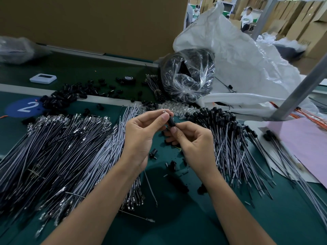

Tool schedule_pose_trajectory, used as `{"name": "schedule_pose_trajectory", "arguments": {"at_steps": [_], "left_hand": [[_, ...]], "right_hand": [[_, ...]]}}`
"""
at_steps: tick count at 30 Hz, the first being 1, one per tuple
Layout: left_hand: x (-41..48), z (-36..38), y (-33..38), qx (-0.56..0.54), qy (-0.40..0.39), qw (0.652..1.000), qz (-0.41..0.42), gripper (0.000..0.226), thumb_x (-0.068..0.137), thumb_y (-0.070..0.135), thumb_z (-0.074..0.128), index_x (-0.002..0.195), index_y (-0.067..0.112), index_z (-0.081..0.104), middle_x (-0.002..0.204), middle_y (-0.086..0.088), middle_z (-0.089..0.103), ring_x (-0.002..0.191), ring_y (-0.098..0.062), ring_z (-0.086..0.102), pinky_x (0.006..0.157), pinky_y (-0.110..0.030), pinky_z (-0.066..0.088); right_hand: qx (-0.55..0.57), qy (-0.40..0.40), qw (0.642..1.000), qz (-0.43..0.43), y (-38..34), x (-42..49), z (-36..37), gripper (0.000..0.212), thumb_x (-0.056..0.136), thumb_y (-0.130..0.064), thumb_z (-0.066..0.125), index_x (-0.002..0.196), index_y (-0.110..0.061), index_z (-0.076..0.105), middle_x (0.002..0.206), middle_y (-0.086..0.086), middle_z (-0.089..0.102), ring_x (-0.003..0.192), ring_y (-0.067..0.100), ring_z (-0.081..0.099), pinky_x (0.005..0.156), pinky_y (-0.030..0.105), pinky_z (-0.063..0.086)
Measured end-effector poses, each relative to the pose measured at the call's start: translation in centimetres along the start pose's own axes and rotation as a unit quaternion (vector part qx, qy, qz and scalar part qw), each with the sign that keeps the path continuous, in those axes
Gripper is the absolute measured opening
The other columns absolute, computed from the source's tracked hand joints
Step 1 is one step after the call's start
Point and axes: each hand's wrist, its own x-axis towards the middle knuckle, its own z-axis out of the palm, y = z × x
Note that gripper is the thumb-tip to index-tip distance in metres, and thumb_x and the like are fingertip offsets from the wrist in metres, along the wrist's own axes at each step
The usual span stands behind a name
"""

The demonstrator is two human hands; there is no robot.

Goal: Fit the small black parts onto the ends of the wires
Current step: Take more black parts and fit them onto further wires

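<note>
My left hand pinches the metal-tipped end of a wire between thumb and fingertips. My right hand pinches a small black part just below that tip. Both hands hover together above the green table. A big heap of bare grey wires lies to the left. On the right lies a pile of wires with black parts fitted. Loose black parts are scattered at the back left, and a few lie under my hands.
A clear bag of black parts and a large white sack stand at the back right. A pink sheet and a grey metal post are at the right. A white device lies back left, before a cardboard wall.
</note>
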Motion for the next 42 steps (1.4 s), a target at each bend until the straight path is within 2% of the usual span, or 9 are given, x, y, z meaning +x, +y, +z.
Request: {"name": "schedule_pose_trajectory", "arguments": {"at_steps": [10, 16, 19, 23, 28, 34, 37, 40, 42], "left_hand": [[-0.08, 0.14, 0.03, -0.06, 0.02, 0.997, -0.051, 0.011, 0.07, 0.016, 0.073, 0.077, 0.011, 0.08, 0.085, -0.007, 0.076, 0.078, -0.013, 0.071, 0.071, -0.021, 0.056], [0.0, -0.13, 0.22, -0.063, -0.004, 0.996, -0.055, 0.012, 0.073, 0.013, 0.071, 0.081, 0.008, 0.078, 0.089, -0.009, 0.076, 0.082, -0.014, 0.07, 0.072, -0.021, 0.055], [0.02, -0.25, 0.3, -0.05, -0.014, 0.998, -0.045, 0.014, 0.073, 0.014, 0.071, 0.085, 0.007, 0.076, 0.091, -0.008, 0.076, 0.083, -0.013, 0.07, 0.072, -0.02, 0.054], [0.07, -0.3, 0.44, 0.0, -0.028, 1.0, -0.012, 0.007, 0.076, 0.015, 0.077, 0.082, 0.015, 0.079, 0.091, -0.006, 0.076, 0.084, -0.014, 0.068, 0.078, -0.024, 0.054], [-0.01, -0.26, 0.44, 0.042, -0.012, 0.999, 0.028, 0.013, 0.078, 0.004, 0.074, 0.078, 0.015, 0.079, 0.089, -0.008, 0.077, 0.083, -0.013, 0.07, 0.075, -0.019, 0.052], [-0.21, -0.19, 0.3, 0.058, -0.016, 0.997, 0.055, 0.02, 0.079, -0.003, 0.071, 0.075, 0.015, 0.078, 0.09, -0.008, 0.077, 0.087, -0.017, 0.072, 0.077, -0.023, 0.055], [-0.24, -0.13, 0.26, 0.063, -0.044, 0.996, 0.038, 0.011, 0.08, 0.008, 0.073, 0.084, 0.017, 0.077, 0.096, -0.009, 0.076, 0.088, -0.017, 0.071, 0.076, -0.023, 0.055], [-0.49, 0.14, -0.21, 0.058, -0.092, 0.994, -0.02, 0.031, 0.075, 0.016, 0.077, 0.106, 0.012, 0.072, 0.102, -0.009, 0.076, 0.092, -0.02, 0.071, 0.08, -0.025, 0.056], [-0.59, 0.52, -0.51, 0.084, -0.1, 0.991, -0.026, 0.035, 0.07, 0.016, 0.076, 0.104, 0.01, 0.073, 0.097, -0.008, 0.077, 0.09, -0.017, 0.072, 0.078, -0.021, 0.055]], "right_hand": [[0.009, -0.006, 1.0, 0.0, -0.19, -0.16, 0.04, 0.007, 0.088, -0.001, 0.067, 0.091, 0.003, 0.072, 0.077, 0.01, 0.075, 0.068, 0.019, 0.073, 0.065, 0.023, 0.056], [0.008, 0.001, 1.0, 0.001, -0.11, -0.06, -0.04, 0.007, 0.087, 0.001, 0.068, 0.092, 0.005, 0.071, 0.077, 0.011, 0.075, 0.068, 0.019, 0.073, 0.065, 0.022, 0.057], [0.016, 0.004, 1.0, 0.008, -0.07, -0.02, -0.06, 0.007, 0.087, 0.001, 0.068, 0.092, 0.004, 0.072, 0.078, 0.012, 0.075, 0.069, 0.02, 0.073, 0.065, 0.022, 0.056], [0.023, 0.006, 1.0, 0.021, 0.04, 0.05, -0.16, 0.008, 0.088, -0.002, 0.068, 0.094, 0.0, 0.073, 0.082, 0.01, 0.076, 0.074, 0.025, 0.074, 0.07, 0.03, 0.059], [0.012, -0.005, 1.0, 0.022, -0.04, -0.02, -0.15, 0.009, 0.089, -0.003, 0.068, 0.094, -0.006, 0.074, 0.082, 0.007, 0.076, 0.074, 0.023, 0.073, 0.07, 0.028, 0.057], [0.002, -0.011, 1.0, 0.021, 0.06, -0.05, -0.1, 0.011, 0.088, -0.002, 0.068, 0.092, -0.01, 0.074, 0.082, 0.007, 0.076, 0.075, 0.023, 0.073, 0.074, 0.033, 0.06], [0.002, 0.0, 1.0, 0.007, 0.25, -0.08, -0.14, 0.007, 0.089, -0.001, 0.067, 0.09, -0.004, 0.074, 0.08, 0.008, 0.075, 0.075, 0.023, 0.073, 0.074, 0.034, 0.06], [-0.001, 0.026, 0.999, -0.019, 0.52, 0.06, -0.23, 0.008, 0.089, -0.002, 0.067, 0.09, -0.004, 0.074, 0.083, 0.009, 0.075, 0.08, 0.026, 0.073, 0.074, 0.038, 0.06], [0.002, 0.041, 0.999, -0.035, 0.61, 0.15, -0.3, 0.017, 0.086, 0.004, 0.063, 0.092, -0.008, 0.074, 0.088, 0.006, 0.075, 0.085, 0.022, 0.072, 0.075, 0.031, 0.058]]}}
